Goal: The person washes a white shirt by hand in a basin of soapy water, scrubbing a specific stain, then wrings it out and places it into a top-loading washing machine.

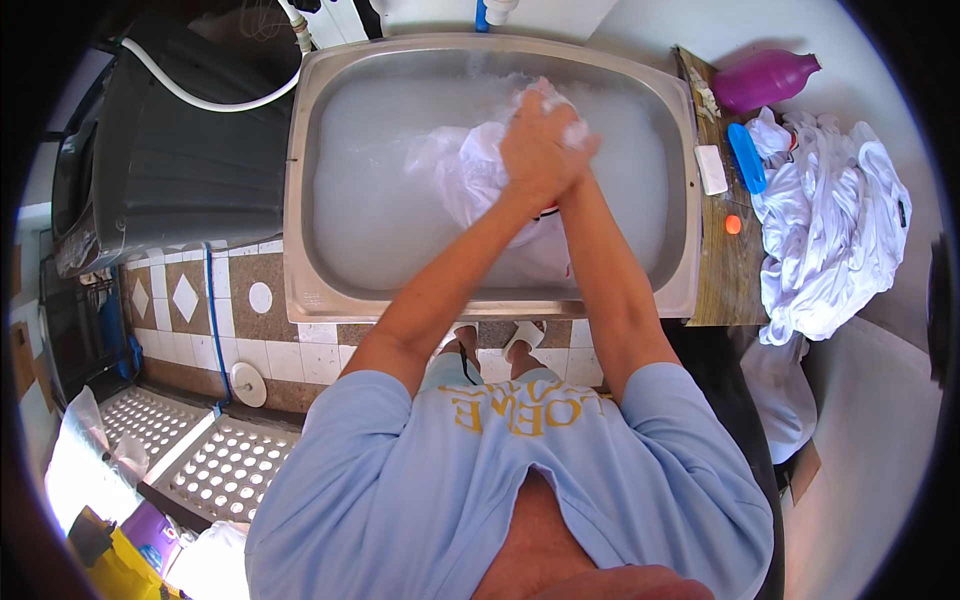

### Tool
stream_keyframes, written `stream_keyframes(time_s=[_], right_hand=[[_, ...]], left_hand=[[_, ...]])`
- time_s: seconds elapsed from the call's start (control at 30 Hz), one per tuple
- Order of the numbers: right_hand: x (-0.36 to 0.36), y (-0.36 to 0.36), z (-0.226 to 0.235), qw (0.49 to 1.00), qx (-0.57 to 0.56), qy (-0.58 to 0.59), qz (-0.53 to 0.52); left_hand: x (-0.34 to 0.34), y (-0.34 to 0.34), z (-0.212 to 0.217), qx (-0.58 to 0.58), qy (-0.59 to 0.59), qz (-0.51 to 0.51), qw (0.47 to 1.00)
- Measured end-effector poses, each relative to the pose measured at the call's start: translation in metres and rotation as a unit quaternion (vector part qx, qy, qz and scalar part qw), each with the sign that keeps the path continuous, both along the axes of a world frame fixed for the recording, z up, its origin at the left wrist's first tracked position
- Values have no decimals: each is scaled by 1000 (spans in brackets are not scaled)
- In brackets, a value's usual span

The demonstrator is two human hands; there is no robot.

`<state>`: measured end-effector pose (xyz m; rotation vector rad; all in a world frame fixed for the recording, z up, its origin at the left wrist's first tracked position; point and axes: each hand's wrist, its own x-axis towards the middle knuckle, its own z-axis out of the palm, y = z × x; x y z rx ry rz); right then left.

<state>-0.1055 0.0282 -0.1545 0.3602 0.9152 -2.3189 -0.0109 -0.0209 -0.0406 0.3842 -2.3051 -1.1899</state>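
Both my hands are together over a metal sink (pixel 300 200) full of cloudy, soapy water. My left hand (pixel 537 150) lies across the front, its fingers closed on a wet white garment (pixel 470 170). Pressed against it, my right hand (pixel 581 146) is partly covered and slightly blurred, and it also grips the bunched cloth. Suds cling around the fingers. The garment trails into the water to the left and below my wrists, with a dark and red trim showing between my forearms. Part of the cloth is hidden under the hands and the water.
On the wooden board (pixel 735 270) right of the sink are a purple bottle (pixel 765 82), a blue brush-like object (pixel 746 158), a white bar (pixel 711 170) and an orange cap (pixel 733 225). A pile of white clothes (pixel 835 225) hangs over its edge. A dark grey appliance (pixel 200 140) stands left.
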Motion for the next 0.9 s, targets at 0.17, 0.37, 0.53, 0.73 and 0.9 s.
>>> stream_keyframes(time_s=[0.17, 0.37, 0.53, 0.73, 0.9], right_hand=[[42, -26, 73, 992, 101, 29, -65], [13, 9, 3, 992, 30, 89, -85], [9, 22, 20, 997, 71, 28, -4], [54, 105, 90, 917, 360, 171, -18], [111, 95, 34, 852, 467, 190, 144]], left_hand=[[-37, -38, -32, -79, 39, 67, 994], [-17, -14, -28, 46, 36, 21, 998], [-42, -39, -57, -29, 6, 78, 996], [-27, -113, -50, 72, 76, -33, 994], [44, -154, -100, -121, -126, -77, 982]])
